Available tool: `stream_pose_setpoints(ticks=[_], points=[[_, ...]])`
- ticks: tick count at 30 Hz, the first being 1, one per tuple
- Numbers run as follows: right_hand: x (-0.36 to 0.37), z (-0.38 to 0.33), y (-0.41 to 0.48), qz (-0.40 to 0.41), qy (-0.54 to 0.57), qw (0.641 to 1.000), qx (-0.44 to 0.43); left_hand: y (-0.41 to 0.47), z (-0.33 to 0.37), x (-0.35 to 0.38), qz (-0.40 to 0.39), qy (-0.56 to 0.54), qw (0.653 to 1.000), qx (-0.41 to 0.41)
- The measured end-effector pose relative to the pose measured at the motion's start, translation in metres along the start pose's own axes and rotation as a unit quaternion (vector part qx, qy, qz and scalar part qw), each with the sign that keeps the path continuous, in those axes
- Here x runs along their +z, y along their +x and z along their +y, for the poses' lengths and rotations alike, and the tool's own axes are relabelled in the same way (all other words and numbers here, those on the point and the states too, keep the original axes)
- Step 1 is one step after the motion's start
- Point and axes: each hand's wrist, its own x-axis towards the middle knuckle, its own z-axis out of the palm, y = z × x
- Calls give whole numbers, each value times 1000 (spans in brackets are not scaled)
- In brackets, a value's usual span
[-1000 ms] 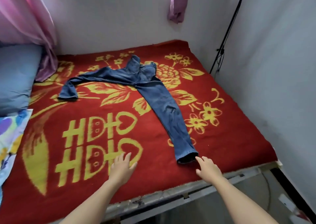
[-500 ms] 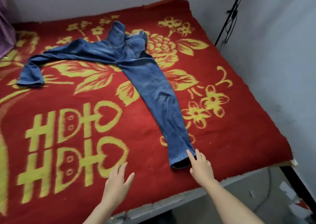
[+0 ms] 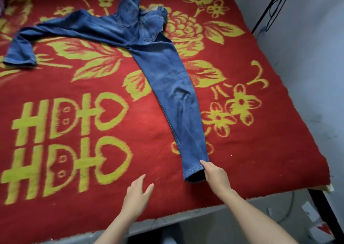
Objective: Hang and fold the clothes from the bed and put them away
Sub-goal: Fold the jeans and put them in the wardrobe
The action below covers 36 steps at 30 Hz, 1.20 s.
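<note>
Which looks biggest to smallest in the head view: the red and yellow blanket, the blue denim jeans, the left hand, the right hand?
1. red and yellow blanket
2. blue denim jeans
3. left hand and right hand look alike, so they are not ranked.

1. A single head camera looks forward and steeply down at the bed (image 3: 260,169) from beyond its near edge, at 6 o'clock.
2. It is near: the left arm (image 3: 115,229) and right arm (image 3: 255,219) enter from 6 o'clock.
3. The jeans (image 3: 167,87) stretch toward 11 o'clock; the wall (image 3: 307,57) stands at 2 to 4 o'clock.
</note>
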Motion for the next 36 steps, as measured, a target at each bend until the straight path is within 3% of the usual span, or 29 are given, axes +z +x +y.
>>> stream_pose_setpoints(ticks=[2, 5, 9, 11, 14, 20, 25, 29, 31, 33, 36], points=[[-21, -17, -9, 35, 21, 999, -12, -10, 17, 2, -43, -154, 985, -71], [-52, -45, -27, 94, 50, 992, -64, -27, 45, 6, -121, -384, 894, -198], [-88, -86, -50, 179, 90, 973, -112, -40, 74, 3, -223, -495, 817, -196], [-102, -109, -63, 197, 77, 970, -122, -53, 78, -8, -220, -530, 800, -175], [-118, -138, -81, 174, 34, 974, -140, -71, 67, -41, -141, -532, 823, -144], [-110, -246, -121, -49, -16, 974, -221, -132, -25, -164, -17, -380, 924, -42], [-90, -352, -134, -75, -47, 951, -295, -179, -156, -271, 30, -289, 957, -20], [-83, -407, -126, -75, -85, 938, -329, -238, -285, -354, 74, -257, 959, -88], [-82, -422, -118, -82, -101, 936, -328, -256, -344, -382, 186, -196, 948, -169], [-79, -429, -112, -91, -103, 940, -313, -251, -384, -400, 318, -148, 906, -238], [-71, -425, -106, -109, -130, 943, -287, -228, -385, -382, 324, -97, 909, -243]])
